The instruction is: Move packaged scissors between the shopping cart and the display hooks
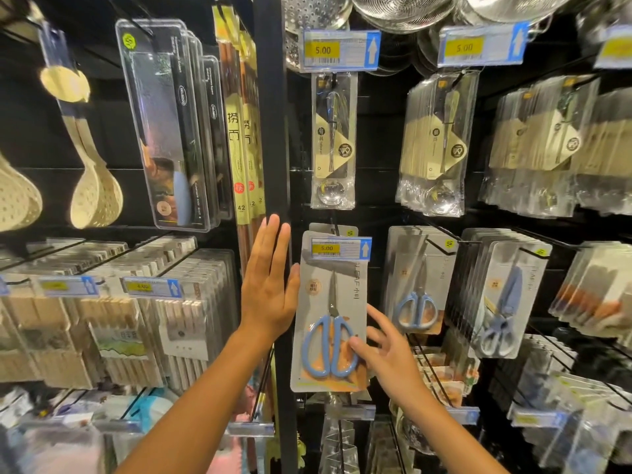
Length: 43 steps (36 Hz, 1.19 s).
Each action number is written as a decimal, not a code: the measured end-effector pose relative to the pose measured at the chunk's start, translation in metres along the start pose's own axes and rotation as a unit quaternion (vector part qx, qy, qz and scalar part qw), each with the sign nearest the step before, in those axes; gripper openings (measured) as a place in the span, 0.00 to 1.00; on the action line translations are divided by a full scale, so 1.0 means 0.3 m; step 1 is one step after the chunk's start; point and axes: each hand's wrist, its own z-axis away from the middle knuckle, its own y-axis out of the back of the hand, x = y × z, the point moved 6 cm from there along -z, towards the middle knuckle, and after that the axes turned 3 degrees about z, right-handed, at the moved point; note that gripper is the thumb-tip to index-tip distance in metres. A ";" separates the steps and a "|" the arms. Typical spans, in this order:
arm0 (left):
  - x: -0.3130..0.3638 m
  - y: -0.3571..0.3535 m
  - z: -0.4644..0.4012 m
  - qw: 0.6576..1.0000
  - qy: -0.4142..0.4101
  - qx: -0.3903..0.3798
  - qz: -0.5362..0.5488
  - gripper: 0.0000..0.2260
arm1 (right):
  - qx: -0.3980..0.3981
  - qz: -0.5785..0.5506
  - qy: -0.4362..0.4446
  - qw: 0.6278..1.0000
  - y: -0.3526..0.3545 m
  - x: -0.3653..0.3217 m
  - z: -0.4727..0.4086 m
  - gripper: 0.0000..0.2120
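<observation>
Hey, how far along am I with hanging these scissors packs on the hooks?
Done: one scissors pack hangs on its hook behind the 5.00 price tag. In hand: your left hand lies flat at its left edge, and your right hand touches its lower right, fingers spread, neither gripping. Left: the shopping cart is out of view, so I can't tell what remains.

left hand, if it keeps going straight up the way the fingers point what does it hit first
Probably the black upright post: the left hand points up along it, fingertips already overlapping its edge. Depth is unclear, so it may slide alongside.

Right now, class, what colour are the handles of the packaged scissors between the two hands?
Light blue handles, seen best in the head view.
</observation>
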 end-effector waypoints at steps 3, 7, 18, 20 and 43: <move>0.000 0.000 -0.001 1.000 0.000 0.001 0.002 0.28 | -0.009 -0.019 -0.002 1.000 -0.009 -0.003 -0.005 0.26; -0.001 -0.003 0.001 1.000 0.003 0.002 0.001 0.28 | 0.031 0.012 -0.004 0.999 0.007 0.019 0.000 0.27; -0.003 -0.007 0.005 1.000 0.013 -0.002 -0.001 0.27 | 0.053 0.047 0.003 0.997 0.036 0.037 0.026 0.29; -0.003 -0.007 0.006 1.000 0.015 -0.003 -0.001 0.27 | 0.045 0.045 0.011 0.998 0.030 0.031 0.037 0.28; -0.002 -0.005 0.007 1.000 0.026 -0.004 -0.002 0.28 | 0.033 0.042 0.012 0.998 0.039 0.006 0.036 0.28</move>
